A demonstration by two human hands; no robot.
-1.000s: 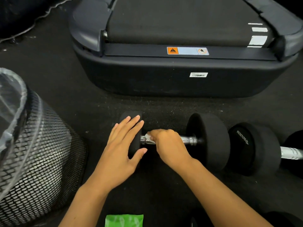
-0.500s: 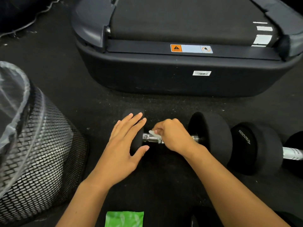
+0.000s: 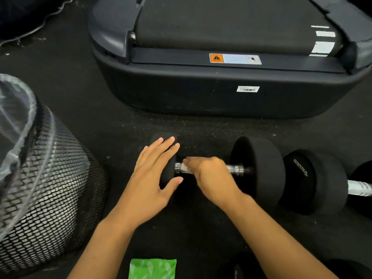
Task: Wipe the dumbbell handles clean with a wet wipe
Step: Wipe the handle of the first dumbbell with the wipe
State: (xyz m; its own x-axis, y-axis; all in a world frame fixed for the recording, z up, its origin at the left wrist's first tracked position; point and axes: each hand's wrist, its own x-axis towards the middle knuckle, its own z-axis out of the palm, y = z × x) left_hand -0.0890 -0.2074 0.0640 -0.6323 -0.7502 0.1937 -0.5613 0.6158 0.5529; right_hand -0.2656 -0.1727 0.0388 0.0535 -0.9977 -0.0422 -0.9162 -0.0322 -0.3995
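Dumbbell (image 3: 259, 170) handle (image 3: 234, 169), right hand (image 3: 211, 176) gripping wet wipe (image 3: 184, 168)

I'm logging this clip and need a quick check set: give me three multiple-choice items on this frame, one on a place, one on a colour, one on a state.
1. Where is the wire bin?
A. Left of the dumbbell
B. On the treadmill
C. Right of the second dumbbell

2. What colour is the packet at the bottom edge?
A. Red
B. Green
C. Blue

3. How is the left hand?
A. Curled round the handle
B. Lifted clear of everything
C. Flat, fingers straight, on the dumbbell's left weight

Answers:
1. A: the wire bin stands at the left edge, left of the dumbbell.
2. B: the packet is bright green.
3. C: the left hand lies with straight fingers on the weight, while the right hand holds the wipe on the handle.
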